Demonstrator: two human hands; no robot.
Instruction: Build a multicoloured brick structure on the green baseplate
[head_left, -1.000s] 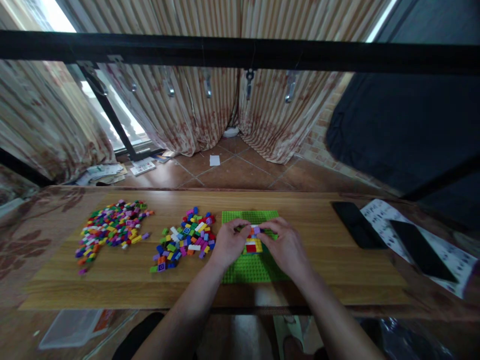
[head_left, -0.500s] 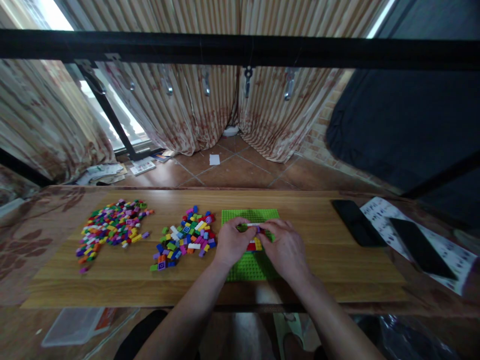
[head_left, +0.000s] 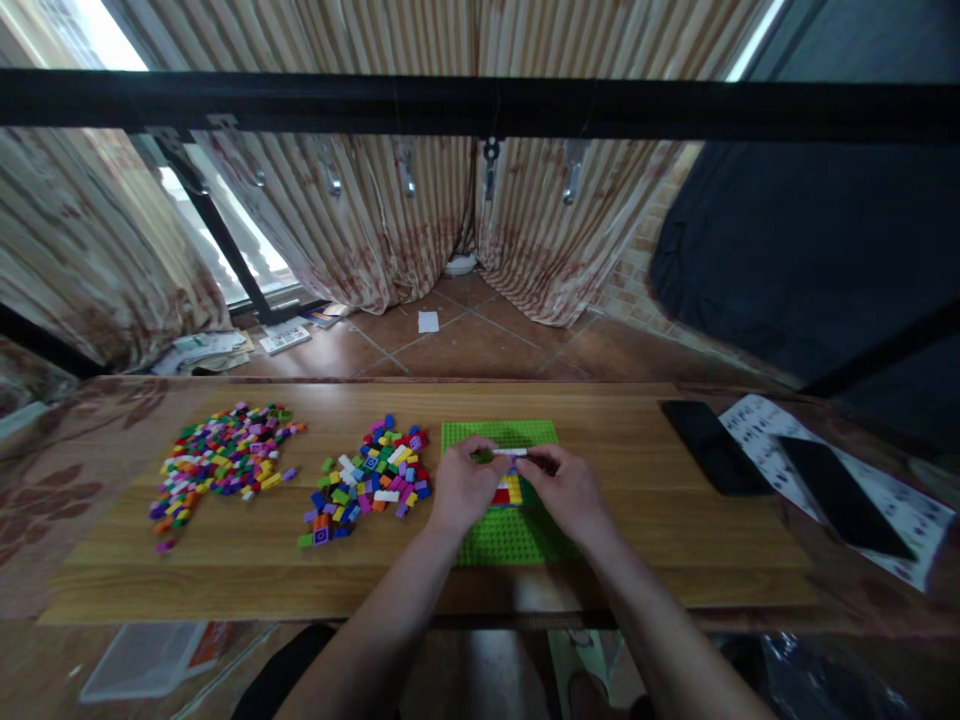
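Both my hands meet over the green studded baseplate (head_left: 502,540). My left hand (head_left: 463,488) is closed, with thumb and index finger pinched at a white toy brick (head_left: 510,452) near the plate's middle. From the other side, the closed fingers of my right hand (head_left: 568,495) press at the same small bricks. A bit of purple shows between the fingertips. Just below them, a red brick (head_left: 501,496) and a yellow brick (head_left: 514,488) sit on the plate. My fingers partly hide the cluster, so its full shape cannot be seen.
Left of the plate lies a pile of mixed toy bricks (head_left: 371,480), and farther left a bigger pile of small bricks (head_left: 225,450). On the right are a black phone-like slab (head_left: 712,447), a printed sheet (head_left: 757,420) and another dark slab (head_left: 844,495). A black bar (head_left: 480,105) crosses beyond the table.
My right hand has shifted slightly left and its fingers have changed their position at the bricks. My left hand stays nearly in place. The whole view has moved slightly.
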